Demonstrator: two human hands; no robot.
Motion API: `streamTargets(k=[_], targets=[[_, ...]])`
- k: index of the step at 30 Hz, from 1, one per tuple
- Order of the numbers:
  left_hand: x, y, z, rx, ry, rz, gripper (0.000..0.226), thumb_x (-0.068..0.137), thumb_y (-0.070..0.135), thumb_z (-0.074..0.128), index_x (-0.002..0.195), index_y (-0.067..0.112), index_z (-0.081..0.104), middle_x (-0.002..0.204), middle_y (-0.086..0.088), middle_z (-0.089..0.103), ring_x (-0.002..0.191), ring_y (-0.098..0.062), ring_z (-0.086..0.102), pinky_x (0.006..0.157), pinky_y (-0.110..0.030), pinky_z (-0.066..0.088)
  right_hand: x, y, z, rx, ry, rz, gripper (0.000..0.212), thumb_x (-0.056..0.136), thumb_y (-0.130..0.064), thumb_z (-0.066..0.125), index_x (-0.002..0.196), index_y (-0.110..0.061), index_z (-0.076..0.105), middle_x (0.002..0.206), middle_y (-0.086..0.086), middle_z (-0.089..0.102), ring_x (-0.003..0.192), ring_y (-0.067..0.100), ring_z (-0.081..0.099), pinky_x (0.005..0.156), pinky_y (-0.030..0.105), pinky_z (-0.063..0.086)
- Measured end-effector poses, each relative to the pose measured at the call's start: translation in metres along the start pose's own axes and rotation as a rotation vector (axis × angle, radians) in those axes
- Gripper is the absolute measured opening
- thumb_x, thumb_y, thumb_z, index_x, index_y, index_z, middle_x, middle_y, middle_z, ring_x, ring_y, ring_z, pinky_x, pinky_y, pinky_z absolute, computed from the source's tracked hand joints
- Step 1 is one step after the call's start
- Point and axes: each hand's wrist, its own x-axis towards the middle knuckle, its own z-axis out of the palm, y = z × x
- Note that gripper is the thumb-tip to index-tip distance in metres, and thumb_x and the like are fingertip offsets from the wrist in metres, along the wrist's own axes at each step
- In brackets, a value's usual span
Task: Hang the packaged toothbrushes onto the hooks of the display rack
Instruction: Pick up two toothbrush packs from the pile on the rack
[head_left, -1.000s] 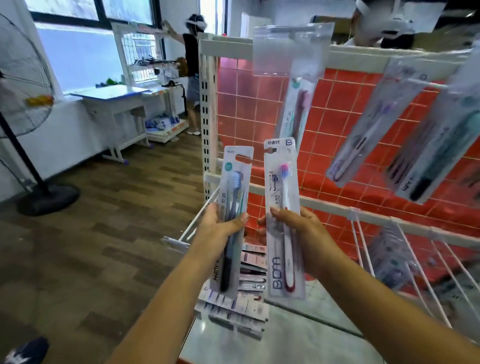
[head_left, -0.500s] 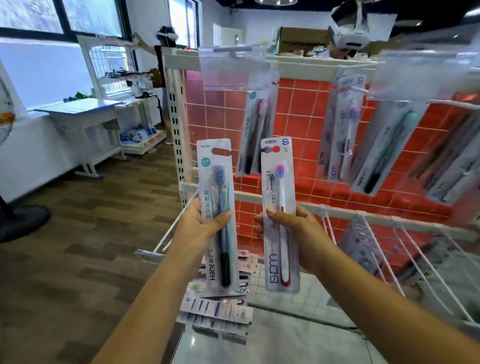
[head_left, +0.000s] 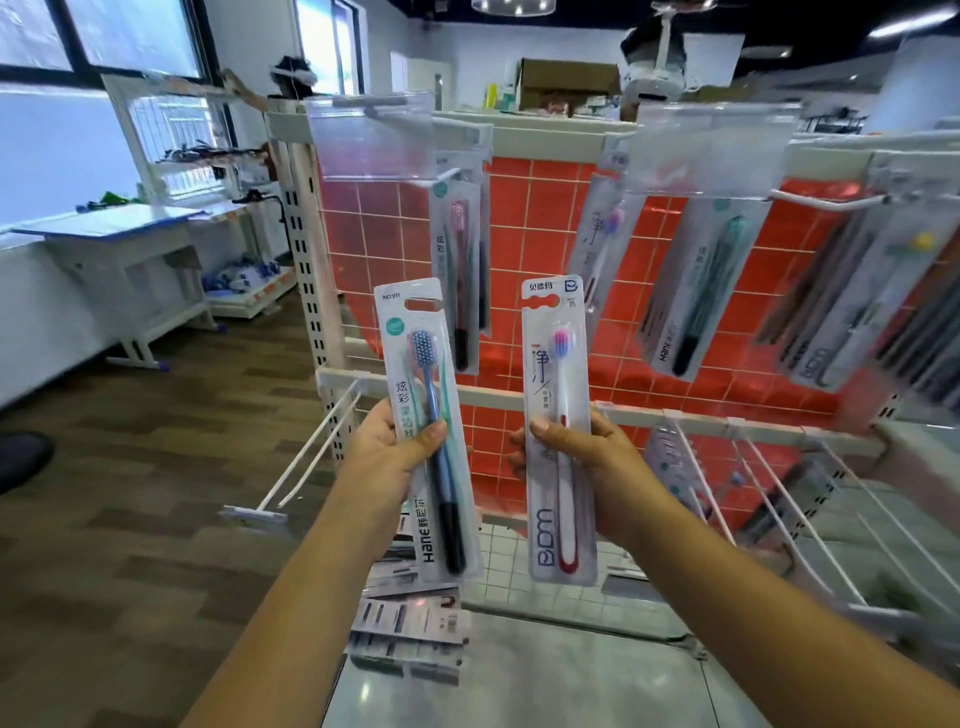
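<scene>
My left hand (head_left: 387, 452) grips a packaged blue toothbrush (head_left: 423, 364) upright, thumb across its front. My right hand (head_left: 587, 462) holds a packaged white and red toothbrush (head_left: 556, 374) upright beside it. Both packs face me in front of the white display rack (head_left: 306, 249) with its red tiled back panel. Several toothbrush packs hang on the upper hooks, one being a pink-brush pack (head_left: 457, 260), another a teal-brush pack (head_left: 711, 280). An empty double-wire hook (head_left: 317, 457) juts out at the lower left.
More wire hooks (head_left: 769, 499) stick out at the lower right, one with packs on it. A pile of toothbrush packs (head_left: 410, 623) lies on the grey shelf (head_left: 519, 686) below. A white table (head_left: 119, 244) stands by the window at left. Wooden floor lies at left.
The view has swung up and to the right, so the rack's upper hooks are more centred. Both hands still hold their packs, now slightly wider apart and fully facing me.
</scene>
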Motion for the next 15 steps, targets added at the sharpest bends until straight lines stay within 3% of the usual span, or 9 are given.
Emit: streamTargets(k=[5, 9, 15], targets=[[-0.002, -0.005, 0.022, -0.004, -0.041, -0.006, 0.025, 0.084, 0.004, 0.056, 0.109, 0.007, 0.056, 0.101, -0.011, 0.071, 0.094, -0.024, 0.068, 0.077, -0.035, 0.057, -0.011, -0.006, -0.015, 0.01, 0.014, -0.003, 0.017, 0.081, -0.003, 0.062, 0.097, -0.007, 0.061, 0.079, 0.011, 0.07, 0.068, 0.021, 0.068, 0.067, 0.034, 0.059], [-0.003, -0.004, 0.043, -0.016, -0.074, 0.009, 0.028, 0.073, 0.009, 0.061, 0.101, 0.009, 0.059, 0.094, -0.007, 0.073, 0.089, -0.021, 0.07, 0.073, -0.031, 0.056, -0.019, -0.015, -0.031, -0.022, 0.052, -0.018, 0.018, 0.081, 0.0, 0.061, 0.099, 0.0, 0.061, 0.077, 0.011, 0.07, 0.066, 0.02, 0.068, 0.06, 0.03, 0.057], [0.0, -0.002, 0.077, -0.005, -0.12, -0.013, 0.032, 0.069, 0.01, 0.063, 0.101, 0.014, 0.06, 0.092, -0.005, 0.073, 0.085, -0.02, 0.07, 0.073, -0.035, 0.057, -0.028, -0.031, -0.059, 0.049, 0.122, -0.017, 0.049, 0.066, -0.01, 0.069, 0.113, 0.001, 0.056, 0.08, 0.013, 0.07, 0.066, 0.021, 0.068, 0.064, 0.034, 0.059]])
